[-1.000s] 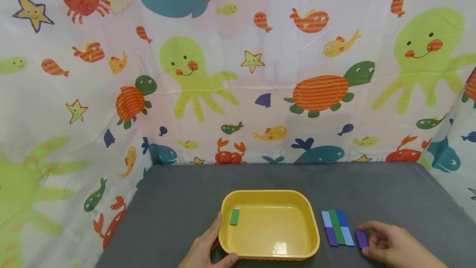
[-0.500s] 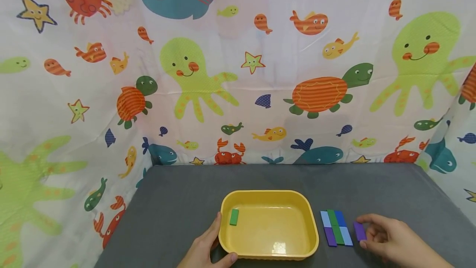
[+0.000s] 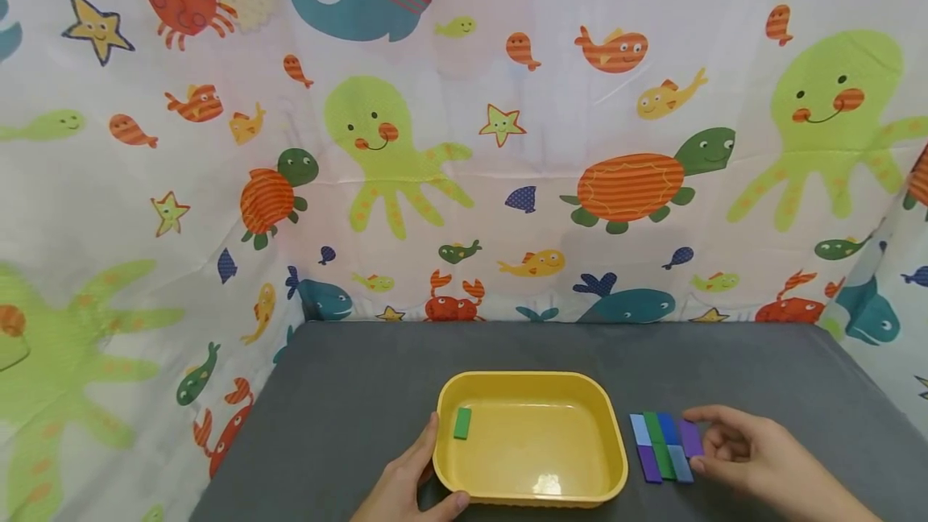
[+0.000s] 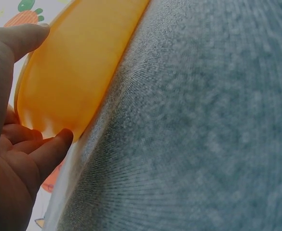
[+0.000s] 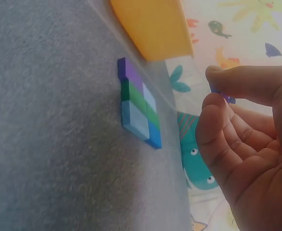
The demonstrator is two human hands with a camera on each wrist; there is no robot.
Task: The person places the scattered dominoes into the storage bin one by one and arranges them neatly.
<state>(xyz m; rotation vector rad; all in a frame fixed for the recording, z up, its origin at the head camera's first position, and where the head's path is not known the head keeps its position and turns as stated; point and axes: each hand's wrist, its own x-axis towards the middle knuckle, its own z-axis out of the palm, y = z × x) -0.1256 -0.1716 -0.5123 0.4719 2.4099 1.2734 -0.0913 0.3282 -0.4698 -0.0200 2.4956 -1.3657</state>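
Note:
My right hand (image 3: 757,457) pinches a purple tile (image 3: 690,438) between thumb and fingertips, at the right side of a flat block of tiles (image 3: 663,461). The block has two rows of small rectangles in light blue, green, blue and purple. In the right wrist view the held tile is mostly hidden by the fingers, and it looks raised above the table. My left hand (image 3: 408,475) holds the near left corner of a yellow tray (image 3: 536,457), thumb at the front and fingers along the left wall. A green tile (image 3: 461,423) lies inside the tray at its left.
The dark grey table (image 3: 377,353) is backed by a white curtain (image 3: 449,127) printed with sea animals, which also runs along both sides. The tray's right wall stands just left of the tile block.
My right hand has moved left and away from me with the purple tile, from beside the block to its far right part. My left hand stays on the tray.

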